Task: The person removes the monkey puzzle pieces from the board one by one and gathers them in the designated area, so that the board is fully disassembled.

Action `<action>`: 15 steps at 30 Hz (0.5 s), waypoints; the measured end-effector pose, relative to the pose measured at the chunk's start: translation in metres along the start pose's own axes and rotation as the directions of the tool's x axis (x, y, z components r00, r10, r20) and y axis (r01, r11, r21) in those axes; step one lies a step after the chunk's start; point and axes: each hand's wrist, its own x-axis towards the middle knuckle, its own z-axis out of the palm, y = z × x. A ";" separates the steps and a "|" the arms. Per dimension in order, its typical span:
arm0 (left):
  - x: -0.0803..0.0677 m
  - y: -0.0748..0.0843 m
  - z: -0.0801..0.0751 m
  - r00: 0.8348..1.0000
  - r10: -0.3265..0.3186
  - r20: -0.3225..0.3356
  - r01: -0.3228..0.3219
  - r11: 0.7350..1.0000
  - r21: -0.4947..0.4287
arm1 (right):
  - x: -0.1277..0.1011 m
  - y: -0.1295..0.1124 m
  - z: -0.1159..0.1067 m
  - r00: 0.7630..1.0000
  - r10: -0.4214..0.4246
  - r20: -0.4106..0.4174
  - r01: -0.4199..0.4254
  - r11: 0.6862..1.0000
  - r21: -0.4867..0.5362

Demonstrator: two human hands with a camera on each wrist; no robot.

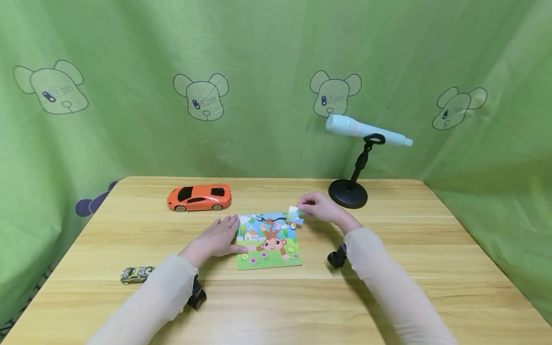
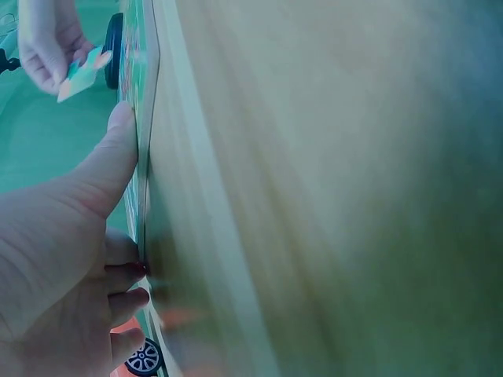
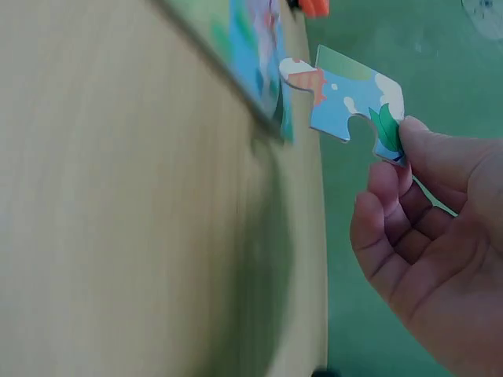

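right hand [image 1: 316, 207] pinches blue-green puzzle piece [image 1: 295, 216] (one knob) | left hand [image 1: 217, 238] flat beside monkey puzzle [image 1: 268, 241]

My left hand [image 1: 217, 238] lies flat, palm down, fingers straight and spread a little, thumb [image 2: 110, 161] stretched out along the side. Its forearm, in a pale sleeve, runs back toward me from the lower left. My right hand [image 1: 316, 207] is raised a little, farther out than the left, its thumb and forefinger pinched together while the other fingers [image 3: 389, 236] curl loosely under the palm. That forearm, sleeved the same, angles in from the lower right. Both wrists carry a small black camera mount.
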 end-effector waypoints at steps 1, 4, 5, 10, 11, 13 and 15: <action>0.000 0.000 0.000 1.000 0.001 -0.001 -0.001 1.000 -0.004 | -0.002 0.004 -0.003 1.000 0.007 0.000 -0.007 1.000 -0.015; 0.000 0.000 0.000 1.000 0.002 -0.002 -0.002 1.000 -0.011 | -0.007 0.014 -0.010 1.000 0.030 -0.005 -0.030 0.998 -0.056; 0.000 0.000 0.000 1.000 0.001 -0.002 -0.001 1.000 -0.012 | -0.008 0.018 -0.011 1.000 0.031 -0.006 -0.031 0.997 -0.068; 0.001 -0.001 0.001 1.000 0.009 -0.004 -0.009 1.000 -0.011 | -0.008 0.035 -0.016 0.999 0.041 -0.006 -0.041 0.996 -0.083; 0.001 -0.001 0.001 1.000 0.011 -0.005 -0.012 1.000 -0.011 | -0.007 0.037 -0.016 0.999 0.037 -0.002 -0.037 0.996 -0.081; 0.001 -0.002 0.000 1.000 0.016 -0.004 -0.016 1.000 -0.011 | -0.006 0.041 -0.017 0.999 0.038 0.003 -0.038 0.996 -0.080; 0.001 -0.002 0.000 1.000 0.021 -0.001 -0.021 1.000 -0.010 | -0.006 0.044 -0.017 0.999 0.045 0.009 -0.044 0.996 -0.081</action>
